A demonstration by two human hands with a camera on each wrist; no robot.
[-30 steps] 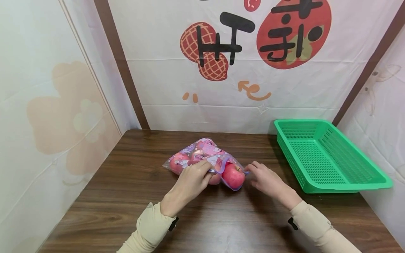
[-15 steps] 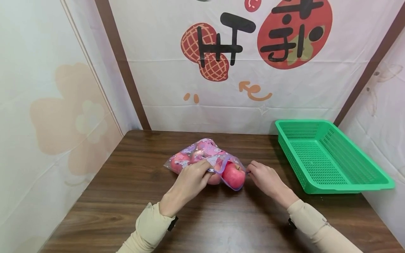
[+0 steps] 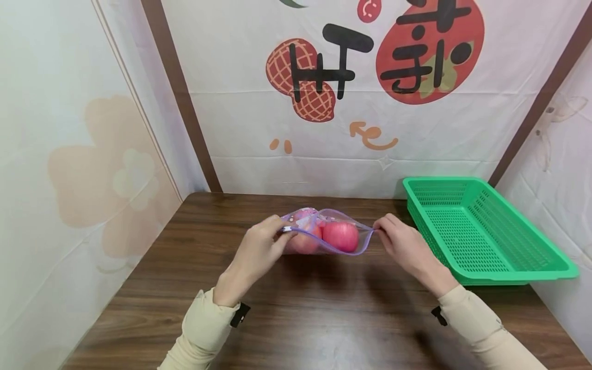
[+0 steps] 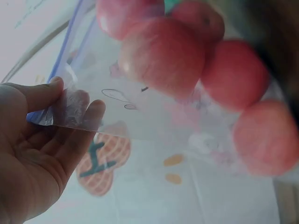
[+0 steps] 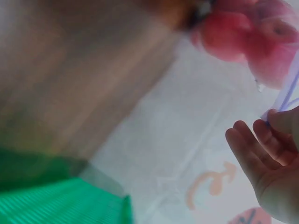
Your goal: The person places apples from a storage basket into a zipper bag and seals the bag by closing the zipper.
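Observation:
A clear zip bag [image 3: 319,244] with a purple zip edge and printed pink pictures holds several red apples [image 3: 340,237]. My left hand [image 3: 261,246] pinches the left end of its mouth, right by the white zip slider [image 3: 288,228]. At the opposite corner my right hand [image 3: 409,249] grips the bag's edge between thumb and forefinger. Between the two hands the mouth gapes toward me, with one apple just inside it. In the left wrist view the apples [image 4: 163,56] bunch low in the bag, away from the left hand [image 4: 42,140].
A green plastic basket [image 3: 467,239] with slotted walls stands at the right of the brown wooden table [image 3: 319,318]. Behind the table hangs a white printed cloth [image 3: 240,123], and similar cloths close off both sides.
Both hands have risen and spread apart, lifting the bag's mouth and stretching it wide. The right hand first closed its fingers on the bag's corner. The basket has stayed put.

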